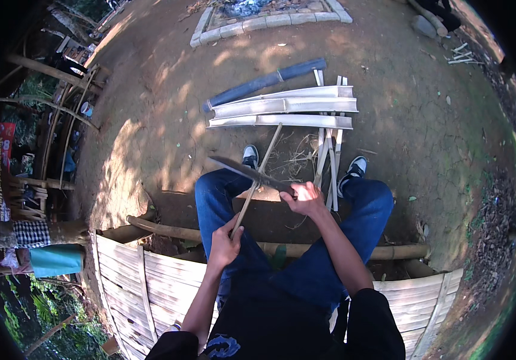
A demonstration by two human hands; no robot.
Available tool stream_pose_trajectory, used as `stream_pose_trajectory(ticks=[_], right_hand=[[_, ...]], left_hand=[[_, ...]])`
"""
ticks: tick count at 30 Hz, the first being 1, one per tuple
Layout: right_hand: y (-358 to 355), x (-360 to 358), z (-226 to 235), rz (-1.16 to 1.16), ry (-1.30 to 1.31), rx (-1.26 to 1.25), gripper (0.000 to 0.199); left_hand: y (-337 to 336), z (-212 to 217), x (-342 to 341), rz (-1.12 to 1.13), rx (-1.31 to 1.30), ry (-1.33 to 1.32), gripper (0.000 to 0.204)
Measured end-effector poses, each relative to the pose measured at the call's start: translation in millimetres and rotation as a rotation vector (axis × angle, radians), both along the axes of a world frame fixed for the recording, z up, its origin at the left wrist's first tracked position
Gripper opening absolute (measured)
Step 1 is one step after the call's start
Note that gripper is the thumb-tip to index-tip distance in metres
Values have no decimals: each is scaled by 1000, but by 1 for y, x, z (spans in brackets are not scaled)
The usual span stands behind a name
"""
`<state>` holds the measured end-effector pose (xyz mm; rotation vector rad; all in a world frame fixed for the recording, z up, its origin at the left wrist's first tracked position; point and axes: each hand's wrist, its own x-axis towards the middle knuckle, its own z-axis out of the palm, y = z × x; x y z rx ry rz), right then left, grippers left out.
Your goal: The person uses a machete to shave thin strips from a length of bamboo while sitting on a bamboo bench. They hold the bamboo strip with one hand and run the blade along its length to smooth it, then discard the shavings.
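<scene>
My left hand [225,245] is closed around the lower end of a thin bamboo strip [268,149], which slants up and away over the ground between my feet. In my right hand [306,199] is the handle of a machete [235,166]. Its long dark blade points to the left and crosses the strip at about its middle, where the two seem to touch. Beyond my shoes lie several split bamboo halves [288,105], pale inner side up. A dark whole bamboo pole [270,81] rests just behind them.
Several narrow bamboo strips [333,162] lie under the halves, by my right shoe [355,166]. Thin shavings [297,159] litter the ground between my feet. I sit on a slatted bamboo bench [168,282] with a pole [354,251] along its front. A stone-edged fire pit [264,23] lies far ahead.
</scene>
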<state>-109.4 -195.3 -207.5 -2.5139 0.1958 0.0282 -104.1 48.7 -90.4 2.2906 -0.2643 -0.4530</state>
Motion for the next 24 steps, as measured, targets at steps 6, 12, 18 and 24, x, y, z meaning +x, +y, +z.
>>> stream_pose_trajectory(ticks=[6, 12, 18, 24], right_hand=[[16, -9, -1, 34, -145, 62, 57], [-10, 0, -13, -118, -19, 39, 58], [3, -9, -8, 20, -1, 96, 55], [-11, 2, -8, -127, 23, 145, 53]], left_hand=[[1, -4, 1, -44, -20, -19, 35], [4, 5, -16, -29, 95, 56, 33], [2, 6, -13, -29, 92, 88, 34], [20, 6, -23, -47, 75, 24, 34]])
